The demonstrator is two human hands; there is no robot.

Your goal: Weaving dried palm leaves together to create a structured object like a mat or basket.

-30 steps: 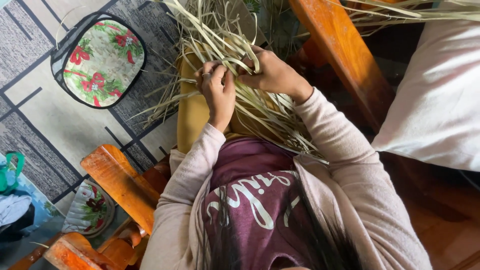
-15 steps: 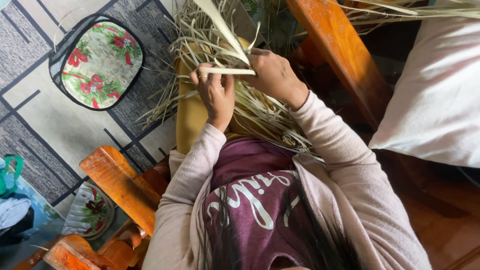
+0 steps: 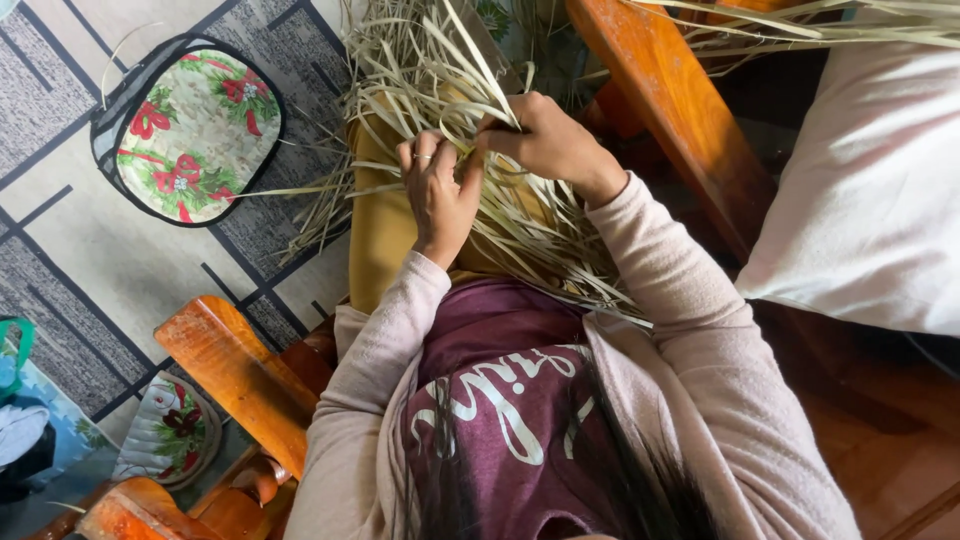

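1. Head view, centre: a loose bundle of pale dried leaf strips [image 3: 440, 80] is seen lying across a lap covered in mustard-yellow trousers [image 3: 385, 225], the strips fanning out toward the top of the frame and trailing down toward the waist.

2. Head view, hands: the left hand [image 3: 437, 195] is laid on the strips with its fingers [image 3: 425, 155] partly curled and pressed into the bundle (a ring is worn on one finger); whether a single strip is pinched cannot be told. The right hand [image 3: 545, 140] is closed in a loose fist just beside it, and several strips are gripped between its thumb and fingers, rising from the grip toward the top edge.

3. Head view, body: pale pink sleeves [image 3: 690, 330] and a maroon top [image 3: 500, 390] are seen below the hands.

4. Head view, surroundings: a wooden armrest [image 3: 245, 375] is seen at lower left and a second wooden rail [image 3: 680, 110] at upper right. A white cushion [image 3: 880, 190] lies at far right. On the grey patterned rug [image 3: 90, 260], a flat floral-print pad [image 3: 185, 125] lies well apart from the hands.
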